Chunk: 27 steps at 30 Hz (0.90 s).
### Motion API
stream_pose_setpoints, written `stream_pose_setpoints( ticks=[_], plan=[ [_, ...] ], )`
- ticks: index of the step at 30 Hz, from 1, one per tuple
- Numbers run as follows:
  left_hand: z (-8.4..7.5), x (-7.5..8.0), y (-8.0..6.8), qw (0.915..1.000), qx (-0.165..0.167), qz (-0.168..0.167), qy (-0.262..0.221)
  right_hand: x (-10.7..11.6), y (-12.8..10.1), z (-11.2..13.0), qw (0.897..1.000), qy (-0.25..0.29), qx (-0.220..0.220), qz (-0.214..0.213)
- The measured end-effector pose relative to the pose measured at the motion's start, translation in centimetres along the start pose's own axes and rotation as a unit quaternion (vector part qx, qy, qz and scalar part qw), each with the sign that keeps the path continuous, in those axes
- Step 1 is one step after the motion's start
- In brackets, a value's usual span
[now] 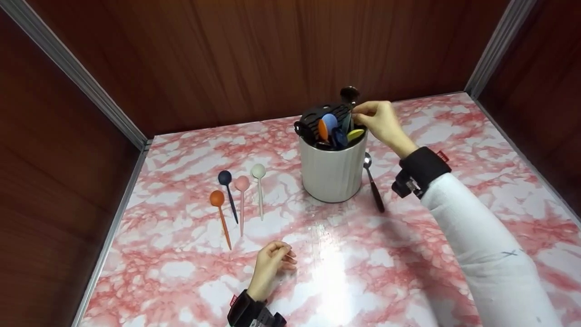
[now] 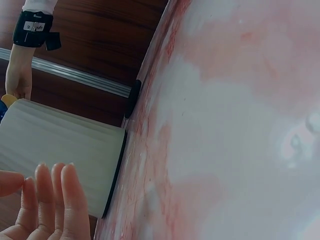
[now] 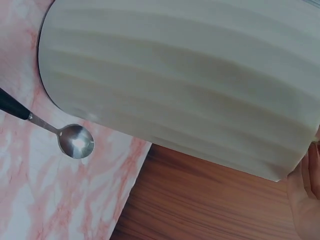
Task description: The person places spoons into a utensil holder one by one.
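Note:
A pale ribbed utensil holder [image 1: 333,175] stands on the table, packed with kitchen utensils. At its rim, the thumb and fingertips of my right hand [image 1: 381,120] pinch the neck of a metal spoon [image 1: 349,94], whose shiny bowl points up above the others. Around it in the holder are a black slotted turner [image 1: 313,116], a blue spoon [image 1: 329,121], an orange spoon [image 1: 322,130] and a yellow spoon [image 1: 355,134]. My left hand [image 1: 271,265] hovers loosely near the table's front, fingers relaxed and holding nothing.
Left of the holder lie an orange spoon [image 1: 217,198], a dark blue spoon [image 1: 225,178], a pink spoon [image 1: 242,183] and a pale green spoon [image 1: 258,171]. A metal spoon with a dark handle [image 1: 376,195] lies right of the holder. Wood-grain panels [image 1: 227,59] enclose the table.

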<state>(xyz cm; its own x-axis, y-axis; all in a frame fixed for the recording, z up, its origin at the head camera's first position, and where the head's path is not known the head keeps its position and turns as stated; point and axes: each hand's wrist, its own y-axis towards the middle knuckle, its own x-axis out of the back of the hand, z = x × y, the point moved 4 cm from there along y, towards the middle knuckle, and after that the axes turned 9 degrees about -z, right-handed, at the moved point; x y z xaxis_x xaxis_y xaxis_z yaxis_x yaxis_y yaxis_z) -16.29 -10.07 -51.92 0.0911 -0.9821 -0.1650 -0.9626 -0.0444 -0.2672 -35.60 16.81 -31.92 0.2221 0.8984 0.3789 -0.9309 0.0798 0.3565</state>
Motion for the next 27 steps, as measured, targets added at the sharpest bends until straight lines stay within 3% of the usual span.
stream_pose_setpoints(
  ticks=[6,13,27],
  plan=[
    [0.0,0.0,0.1,1.0000,0.000,-0.001,-0.002,0.9,-0.2,-0.1,1.000,-0.009,-0.008,-0.005],
    [0.0,0.0,0.1,1.0000,0.002,0.005,-0.004,2.0,-0.6,-0.7,0.998,0.053,-0.008,-0.016],
    [0.1,-0.2,0.2,1.0000,0.004,0.007,-0.001,3.4,-1.4,-2.9,0.997,0.072,-0.027,-0.016]
  ],
)
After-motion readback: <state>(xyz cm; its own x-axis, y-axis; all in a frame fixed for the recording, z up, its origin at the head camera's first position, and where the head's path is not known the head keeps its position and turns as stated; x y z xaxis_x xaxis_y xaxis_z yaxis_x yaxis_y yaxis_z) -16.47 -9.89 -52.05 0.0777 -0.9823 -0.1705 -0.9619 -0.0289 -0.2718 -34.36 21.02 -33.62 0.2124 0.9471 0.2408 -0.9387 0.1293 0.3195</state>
